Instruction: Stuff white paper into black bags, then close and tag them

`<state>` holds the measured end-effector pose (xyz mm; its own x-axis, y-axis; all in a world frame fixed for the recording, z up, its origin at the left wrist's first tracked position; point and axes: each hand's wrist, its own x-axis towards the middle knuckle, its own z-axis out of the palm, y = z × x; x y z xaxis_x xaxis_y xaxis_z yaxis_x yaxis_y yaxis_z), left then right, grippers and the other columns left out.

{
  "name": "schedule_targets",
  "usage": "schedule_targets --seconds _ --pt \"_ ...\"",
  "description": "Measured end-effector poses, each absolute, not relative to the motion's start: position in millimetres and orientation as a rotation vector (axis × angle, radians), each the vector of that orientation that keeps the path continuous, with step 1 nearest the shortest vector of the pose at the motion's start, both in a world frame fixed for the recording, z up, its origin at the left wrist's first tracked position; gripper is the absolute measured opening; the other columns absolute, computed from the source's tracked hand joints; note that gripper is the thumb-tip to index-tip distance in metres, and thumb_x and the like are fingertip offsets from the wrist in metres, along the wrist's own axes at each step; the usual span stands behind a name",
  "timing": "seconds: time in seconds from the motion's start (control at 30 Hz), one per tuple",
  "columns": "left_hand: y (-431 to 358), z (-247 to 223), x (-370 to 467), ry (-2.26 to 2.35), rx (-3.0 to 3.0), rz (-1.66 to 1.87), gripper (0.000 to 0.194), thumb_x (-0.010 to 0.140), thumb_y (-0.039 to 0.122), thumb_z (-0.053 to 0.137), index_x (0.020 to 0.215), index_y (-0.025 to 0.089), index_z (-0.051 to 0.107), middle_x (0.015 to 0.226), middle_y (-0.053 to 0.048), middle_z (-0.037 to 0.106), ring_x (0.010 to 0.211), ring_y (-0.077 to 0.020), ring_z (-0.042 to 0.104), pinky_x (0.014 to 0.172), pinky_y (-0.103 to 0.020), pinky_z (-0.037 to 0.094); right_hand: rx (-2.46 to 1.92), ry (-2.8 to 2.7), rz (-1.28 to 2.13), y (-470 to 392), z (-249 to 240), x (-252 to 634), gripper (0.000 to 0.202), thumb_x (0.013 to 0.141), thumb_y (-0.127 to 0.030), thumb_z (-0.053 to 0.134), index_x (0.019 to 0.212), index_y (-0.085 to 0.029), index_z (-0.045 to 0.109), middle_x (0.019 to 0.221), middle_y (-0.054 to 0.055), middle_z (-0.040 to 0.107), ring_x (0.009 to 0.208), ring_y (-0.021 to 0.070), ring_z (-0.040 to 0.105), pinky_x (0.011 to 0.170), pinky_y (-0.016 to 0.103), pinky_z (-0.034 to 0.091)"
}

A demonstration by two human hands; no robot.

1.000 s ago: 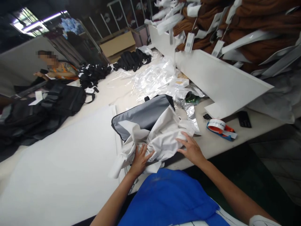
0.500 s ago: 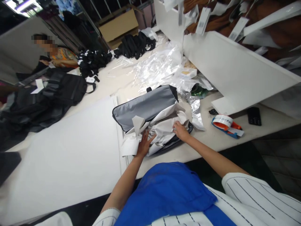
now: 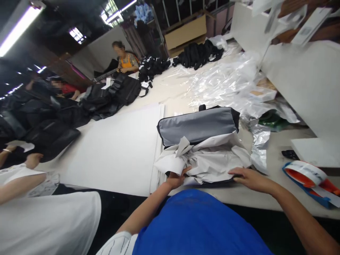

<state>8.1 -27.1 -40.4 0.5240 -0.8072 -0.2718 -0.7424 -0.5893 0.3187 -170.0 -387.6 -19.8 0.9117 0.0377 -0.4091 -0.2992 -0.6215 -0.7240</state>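
We note crumpled white paper (image 3: 219,157) in the open black, grey-lined fabric bag (image 3: 199,125) on the cream table (image 3: 170,85). Our left hand (image 3: 175,180) and right hand (image 3: 251,179) touch its near side; we cannot tell whether either grips.

Tape roll (image 3: 308,171) with blurred print, no text legible

This is a workshop: black bags (image 3: 128,89) lie heaped along a long worktable (image 3: 170,88).
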Motion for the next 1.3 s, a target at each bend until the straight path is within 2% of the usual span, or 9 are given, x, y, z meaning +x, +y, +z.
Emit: schedule_targets --seconds 0.1,0.2,0.37,0.53,0.7,0.83,0.93,1.07,1.3 --pt "0 -36 -13 -1.258 2.594 -0.29 0.049 0.085 0.011 0.042 0.128 0.022 0.061 0.111 -0.013 0.067 0.105 -0.0259 0.06 0.093 -0.04 0.051 -2.401 0.278 0.291 -362 29 -147 0.04 0.09 -0.046 0.049 0.113 -0.023 0.072 0.11 0.011 0.071 0.098 0.0335 0.066 0.088 0.046 0.052" --pt "21 -31 -12 -0.885 2.682 0.174 0.031 0.089 0.016 0.04 0.106 0.013 0.066 0.093 -0.017 0.062 0.097 -0.0297 0.058 0.086 -0.047 0.051 -2.328 0.136 -0.145 -308 51 -89 0.039 0.097 -0.043 0.045 0.126 -0.025 0.063 0.125 0.007 0.064 0.11 0.0267 0.061 0.096 0.04 0.05" --pt "27 -8 44 0.085 2.502 0.654 0.044 0.088 0.037 0.052 0.123 0.011 0.047 0.119 -0.017 0.047 0.123 -0.032 0.042 0.107 -0.054 0.036 -2.434 -0.001 -0.429 -216 16 6 0.052 0.092 -0.037 0.062 0.137 -0.014 0.053 0.137 0.017 0.051 0.125 0.0307 0.046 0.108 0.045 0.039" --pt "42 9 80 0.361 2.361 0.65 0.053 0.087 0.041 0.056 0.131 0.016 0.041 0.125 -0.016 0.046 0.126 -0.0303 0.041 0.11 -0.053 0.034 -2.557 -0.166 -0.372 -189 -29 32 0.04 0.088 -0.033 0.068 0.128 -0.026 0.062 0.141 0.012 0.047 0.128 0.0325 0.04 0.107 0.047 0.035" --pt "24 14 62 0.053 2.339 0.131 0.064 0.092 0.05 0.048 0.149 0.027 0.029 0.153 -0.012 0.031 0.144 -0.0278 0.028 0.116 -0.047 0.03 -2.602 -0.041 -0.061 -212 -80 24 0.045 0.089 -0.016 0.054 0.134 -0.013 0.055 0.132 0.018 0.055 0.122 0.0316 0.047 0.105 0.043 0.036" --pt "-29 6 39 -0.562 2.533 -0.104 0.062 0.089 0.052 0.056 0.145 0.033 0.041 0.162 -0.006 0.013 0.149 -0.0332 0.014 0.119 -0.053 0.023 -2.51 0.179 0.099 -225 -105 21 0.058 0.088 -0.022 0.055 0.143 -0.007 0.043 0.136 0.022 0.051 0.123 0.0315 0.049 0.105 0.04 0.037" --pt "-53 -12 38 -0.824 2.717 -0.153 0.059 0.088 0.052 0.056 0.143 0.033 0.046 0.157 -0.01 0.028 0.146 -0.0393 0.018 0.116 -0.065 0.015 -2.466 0.129 0.16 -228 -103 28 0.058 0.086 -0.027 0.061 0.14 -0.012 0.048 0.137 0.021 0.052 0.125 0.033 0.048 0.106 0.041 0.036" --pt "-52 -40 53 -1.077 2.764 -0.359 0.052 0.092 0.043 0.051 0.142 0.029 0.048 0.138 -0.013 0.055 0.131 -0.0354 0.042 0.113 -0.069 0.017 -2.43 0.009 0.205 -236 -86 34 0.033 0.084 -0.022 0.061 0.116 -0.016 0.066 0.126 0.015 0.061 0.117 0.0286 0.054 0.102 0.036 0.04" --pt "-47 -63 55 -1.242 2.813 -0.263 0.047 0.095 0.037 0.046 0.139 0.024 0.052 0.131 -0.019 0.058 0.125 -0.037 0.049 0.108 -0.07 0.022 -2.487 0.236 -0.388 -281 -26 -48 0.032 0.097 -0.017 0.041 0.116 -0.02 0.067 0.123 0.008 0.062 0.117 0.0257 0.052 0.103 0.042 0.04"
